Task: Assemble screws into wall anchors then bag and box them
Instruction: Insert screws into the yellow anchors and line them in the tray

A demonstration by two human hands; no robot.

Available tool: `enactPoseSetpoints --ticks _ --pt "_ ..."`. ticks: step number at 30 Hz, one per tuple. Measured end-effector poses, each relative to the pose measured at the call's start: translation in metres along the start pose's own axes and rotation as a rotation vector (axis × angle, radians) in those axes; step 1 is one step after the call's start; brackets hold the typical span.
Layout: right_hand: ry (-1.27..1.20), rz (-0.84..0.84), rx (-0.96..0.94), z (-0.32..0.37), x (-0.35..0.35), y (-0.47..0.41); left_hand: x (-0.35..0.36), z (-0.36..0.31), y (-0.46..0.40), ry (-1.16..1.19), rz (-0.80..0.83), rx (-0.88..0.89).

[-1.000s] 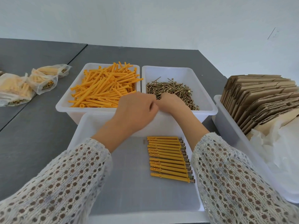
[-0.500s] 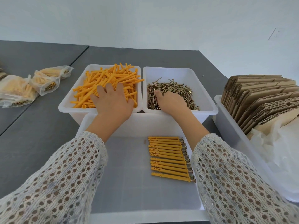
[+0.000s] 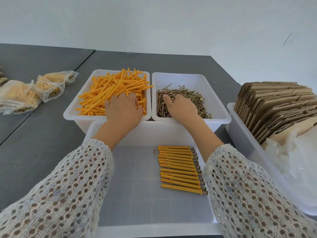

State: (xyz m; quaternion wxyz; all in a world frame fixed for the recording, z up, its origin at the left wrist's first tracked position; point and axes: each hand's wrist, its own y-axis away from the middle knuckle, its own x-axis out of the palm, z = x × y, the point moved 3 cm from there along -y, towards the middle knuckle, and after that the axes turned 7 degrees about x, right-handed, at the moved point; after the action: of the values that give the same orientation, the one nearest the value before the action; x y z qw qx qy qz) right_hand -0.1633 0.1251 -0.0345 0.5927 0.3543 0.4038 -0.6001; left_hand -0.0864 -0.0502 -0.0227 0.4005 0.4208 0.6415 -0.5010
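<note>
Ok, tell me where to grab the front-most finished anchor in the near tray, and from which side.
Pinch the front-most finished anchor mid-shaft, from above. It lies flat, its near side free, its neighbour tight against the far side, and its screw head beside the right sleeve.

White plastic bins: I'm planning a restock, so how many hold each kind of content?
Bin of loose orange plastic anchors: 1
Bin of loose brass screws: 1
Tray of assembled anchors: 1
Bin of flat brown cardboard boxes: 1
Total: 4
</note>
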Motion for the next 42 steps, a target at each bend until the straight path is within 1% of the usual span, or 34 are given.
enactPoseSetpoints --ticks 4,7,9,11,14,15,17,20,22,23,25,28,31,33,36,42 --pt "-0.125 -0.03 0.058 -0.003 -0.001 -0.002 0.003 -0.003 -0.001 -0.056 0.067 -0.003" --pt "-0.233 -0.096 0.013 0.0 -0.006 0.002 0.003 -0.002 -0.001 -0.021 0.062 -0.011" --pt "-0.271 -0.158 -0.037 0.002 -0.011 0.004 0.002 -0.002 0.0 0.033 0.0 -0.015" --pt "-0.312 -0.217 -0.067 0.003 -0.014 0.004 0.0 -0.003 0.002 0.064 -0.119 0.006" --pt "-0.409 -0.28 -0.098 0.007 -0.017 0.006 -0.006 -0.007 0.002 0.1 -0.31 0.092" --pt "-0.44 -0.28 -0.096 0.007 -0.017 0.006 -0.008 -0.007 0.002 0.107 -0.345 0.121" --pt "-0.523 -0.229 -0.052 0.005 -0.018 0.004 -0.01 -0.007 0.001 0.125 -0.382 0.16" --pt "-0.727 -0.161 0.089 -0.001 -0.018 0.001 -0.014 -0.008 0.004 0.22 -0.425 0.2" --pt "-0.907 -0.163 0.125 -0.001 -0.019 0.003 -0.014 -0.011 0.004 0.321 -0.424 0.278" --pt "-0.983 -0.169 0.117 0.001 -0.02 0.005 -0.014 -0.013 0.004 0.371 -0.413 0.323" --pt "-1.049 -0.207 0.056 0.007 -0.022 0.009 -0.013 -0.018 0.005 0.431 -0.377 0.388" --pt "-1.118 -0.301 -0.045 0.015 -0.027 0.017 -0.01 -0.022 0.006 0.397 -0.327 0.44" --pt "-1.23 -0.353 -0.066 0.017 -0.031 0.021 -0.007 -0.024 0.005 0.332 -0.271 0.445" --pt "-1.287 -0.333 -0.05 0.017 -0.032 0.022 -0.005 -0.024 0.005 0.297 -0.238 0.438" --pt "-1.338 -0.272 -0.038 0.02 -0.03 0.023 -0.004 -0.027 0.006 0.273 -0.23 0.438" --pt "-1.343 -0.133 -0.064 0.033 -0.019 0.029 -0.004 -0.027 0.008 0.28 -0.231 0.456"
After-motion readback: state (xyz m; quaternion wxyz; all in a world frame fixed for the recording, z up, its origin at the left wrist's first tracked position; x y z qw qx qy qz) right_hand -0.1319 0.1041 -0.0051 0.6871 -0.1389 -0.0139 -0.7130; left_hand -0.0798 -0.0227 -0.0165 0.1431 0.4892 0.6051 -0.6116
